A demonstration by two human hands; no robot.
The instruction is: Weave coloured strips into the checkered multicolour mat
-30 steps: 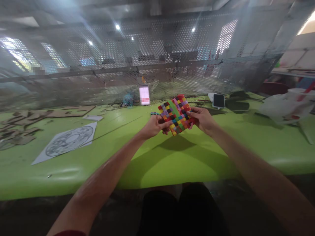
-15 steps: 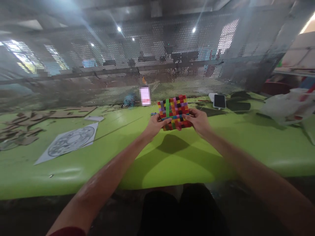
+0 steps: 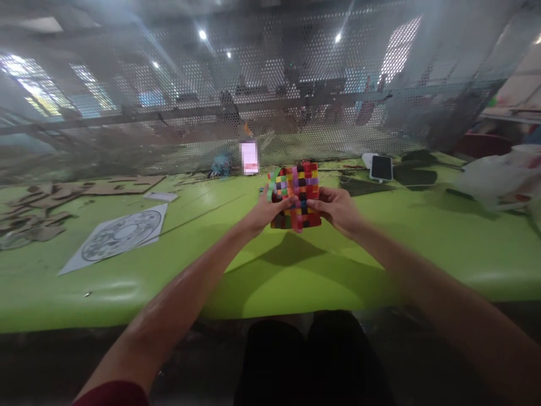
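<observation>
A small woven mat of many coloured strips (image 3: 296,190) is held upright above the green table (image 3: 296,265), a little in front of me. My left hand (image 3: 265,213) grips its left edge, thumb on the front face. My right hand (image 3: 336,207) pinches its right side, fingers closed on the weave. The mat's upper left corner curls forward. Both arms reach out from the near edge of the table.
A printed sheet with a round pattern (image 3: 119,235) lies at the left, with brown cardboard cut-outs (image 3: 46,208) behind it. A phone (image 3: 381,167) lies at the back right, near a white plastic bag (image 3: 494,180). A perforated metal screen (image 3: 270,101) closes off the table's far side.
The mat has been turned from a tilted diamond position to nearly square and upright, and has come lower and slightly left. Both hands kept their grip throughout.
</observation>
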